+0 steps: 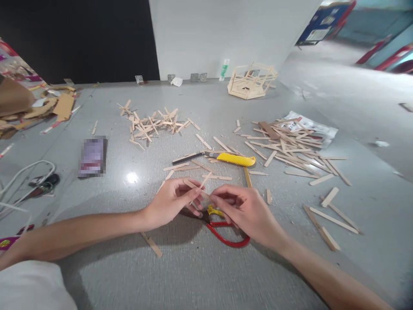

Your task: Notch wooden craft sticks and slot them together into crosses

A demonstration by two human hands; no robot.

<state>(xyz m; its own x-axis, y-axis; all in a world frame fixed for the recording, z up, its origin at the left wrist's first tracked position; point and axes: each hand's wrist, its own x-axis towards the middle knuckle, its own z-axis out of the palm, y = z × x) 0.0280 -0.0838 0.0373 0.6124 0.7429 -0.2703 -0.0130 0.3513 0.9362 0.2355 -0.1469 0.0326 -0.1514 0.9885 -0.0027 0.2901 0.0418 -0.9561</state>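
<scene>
Two crossed wooden sticks (204,182) are held up between my hands. My left hand (172,200) pinches them near the crossing, thumb against fingers. The right end of one stick is between the thumb and fingers of my right hand (240,206). Below my hands lie scissors (229,243) with red handles, partly hidden by my right hand. Just beyond my fingers a yellow box cutter (235,159) rests among loose sticks.
A pile of short sticks (155,123) lies at centre left, a larger pile (287,144) on a plastic bag at right. A hexagonal stick frame (248,91) and glue stick (224,69) stand behind. A phone (92,156), cables (19,172) and cardboard scraps (63,107) are at left.
</scene>
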